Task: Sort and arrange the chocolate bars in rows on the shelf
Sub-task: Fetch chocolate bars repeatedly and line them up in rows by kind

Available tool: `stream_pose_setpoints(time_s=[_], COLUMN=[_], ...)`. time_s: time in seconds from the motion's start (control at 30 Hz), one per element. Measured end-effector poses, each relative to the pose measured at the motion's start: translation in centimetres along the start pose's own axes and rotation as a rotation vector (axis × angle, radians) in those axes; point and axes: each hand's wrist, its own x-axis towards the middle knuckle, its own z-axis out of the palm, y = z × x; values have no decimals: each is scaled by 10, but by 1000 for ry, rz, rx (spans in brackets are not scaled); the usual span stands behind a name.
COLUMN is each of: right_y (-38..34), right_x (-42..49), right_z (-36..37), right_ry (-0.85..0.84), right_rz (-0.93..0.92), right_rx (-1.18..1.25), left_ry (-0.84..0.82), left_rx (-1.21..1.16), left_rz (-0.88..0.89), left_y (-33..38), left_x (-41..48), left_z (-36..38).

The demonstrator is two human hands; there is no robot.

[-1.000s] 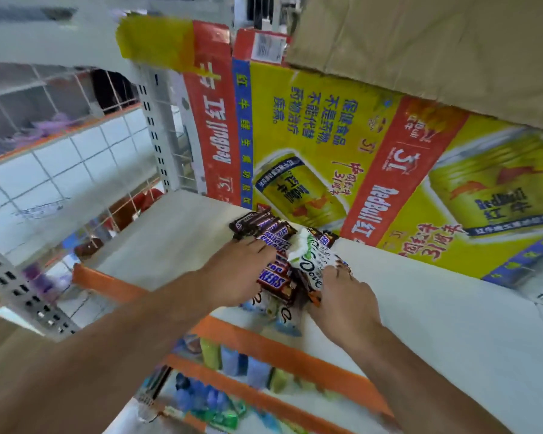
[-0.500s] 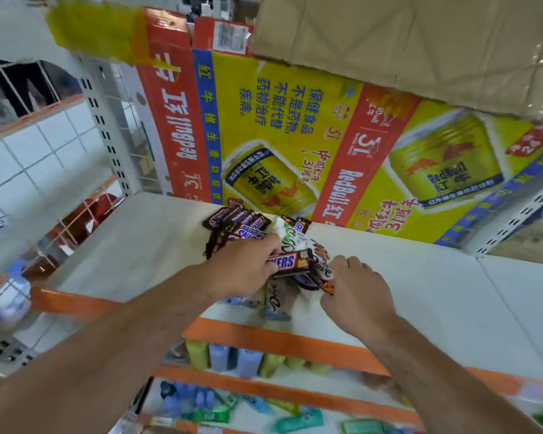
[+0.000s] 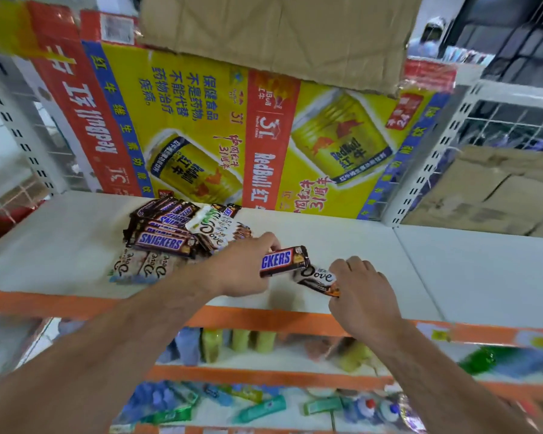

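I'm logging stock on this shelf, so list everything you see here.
Snickers bar: one, brown, held in the left hand.
Dove bar: one, brown and white, gripped by the right hand near the shelf front.
Snickers pile: several, count unclear, brown, shelf's left-centre.
pale Dove packs: at least three, white-beige, on and under the pile.
Red Bull carton: one, yellow-red, at the back.
cardboard: brown, above the carton.
shelf: white, orange edge.
lower-shelf goods: blurred, mixed colours.
left hand: one, centre.
right hand: one, right of it.
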Motion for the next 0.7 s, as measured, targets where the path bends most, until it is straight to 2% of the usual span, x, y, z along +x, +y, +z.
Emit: stream_pose_setpoints(time_s=[0.17,0.43,0.7], right_y=[93,255,379], right_x=[-45,-120,-155], right_z=[1,-9,1], right_ry=[-46,-45,-33], right_rz=[-5,63,268], right_rx=[39,88,70], left_ry=[87,124,48], left_rx=[6,-24,-111], left_rz=[103,217,333], left_y=[85,237,359], left_x=[23,93,179], left_z=[40,108,161])
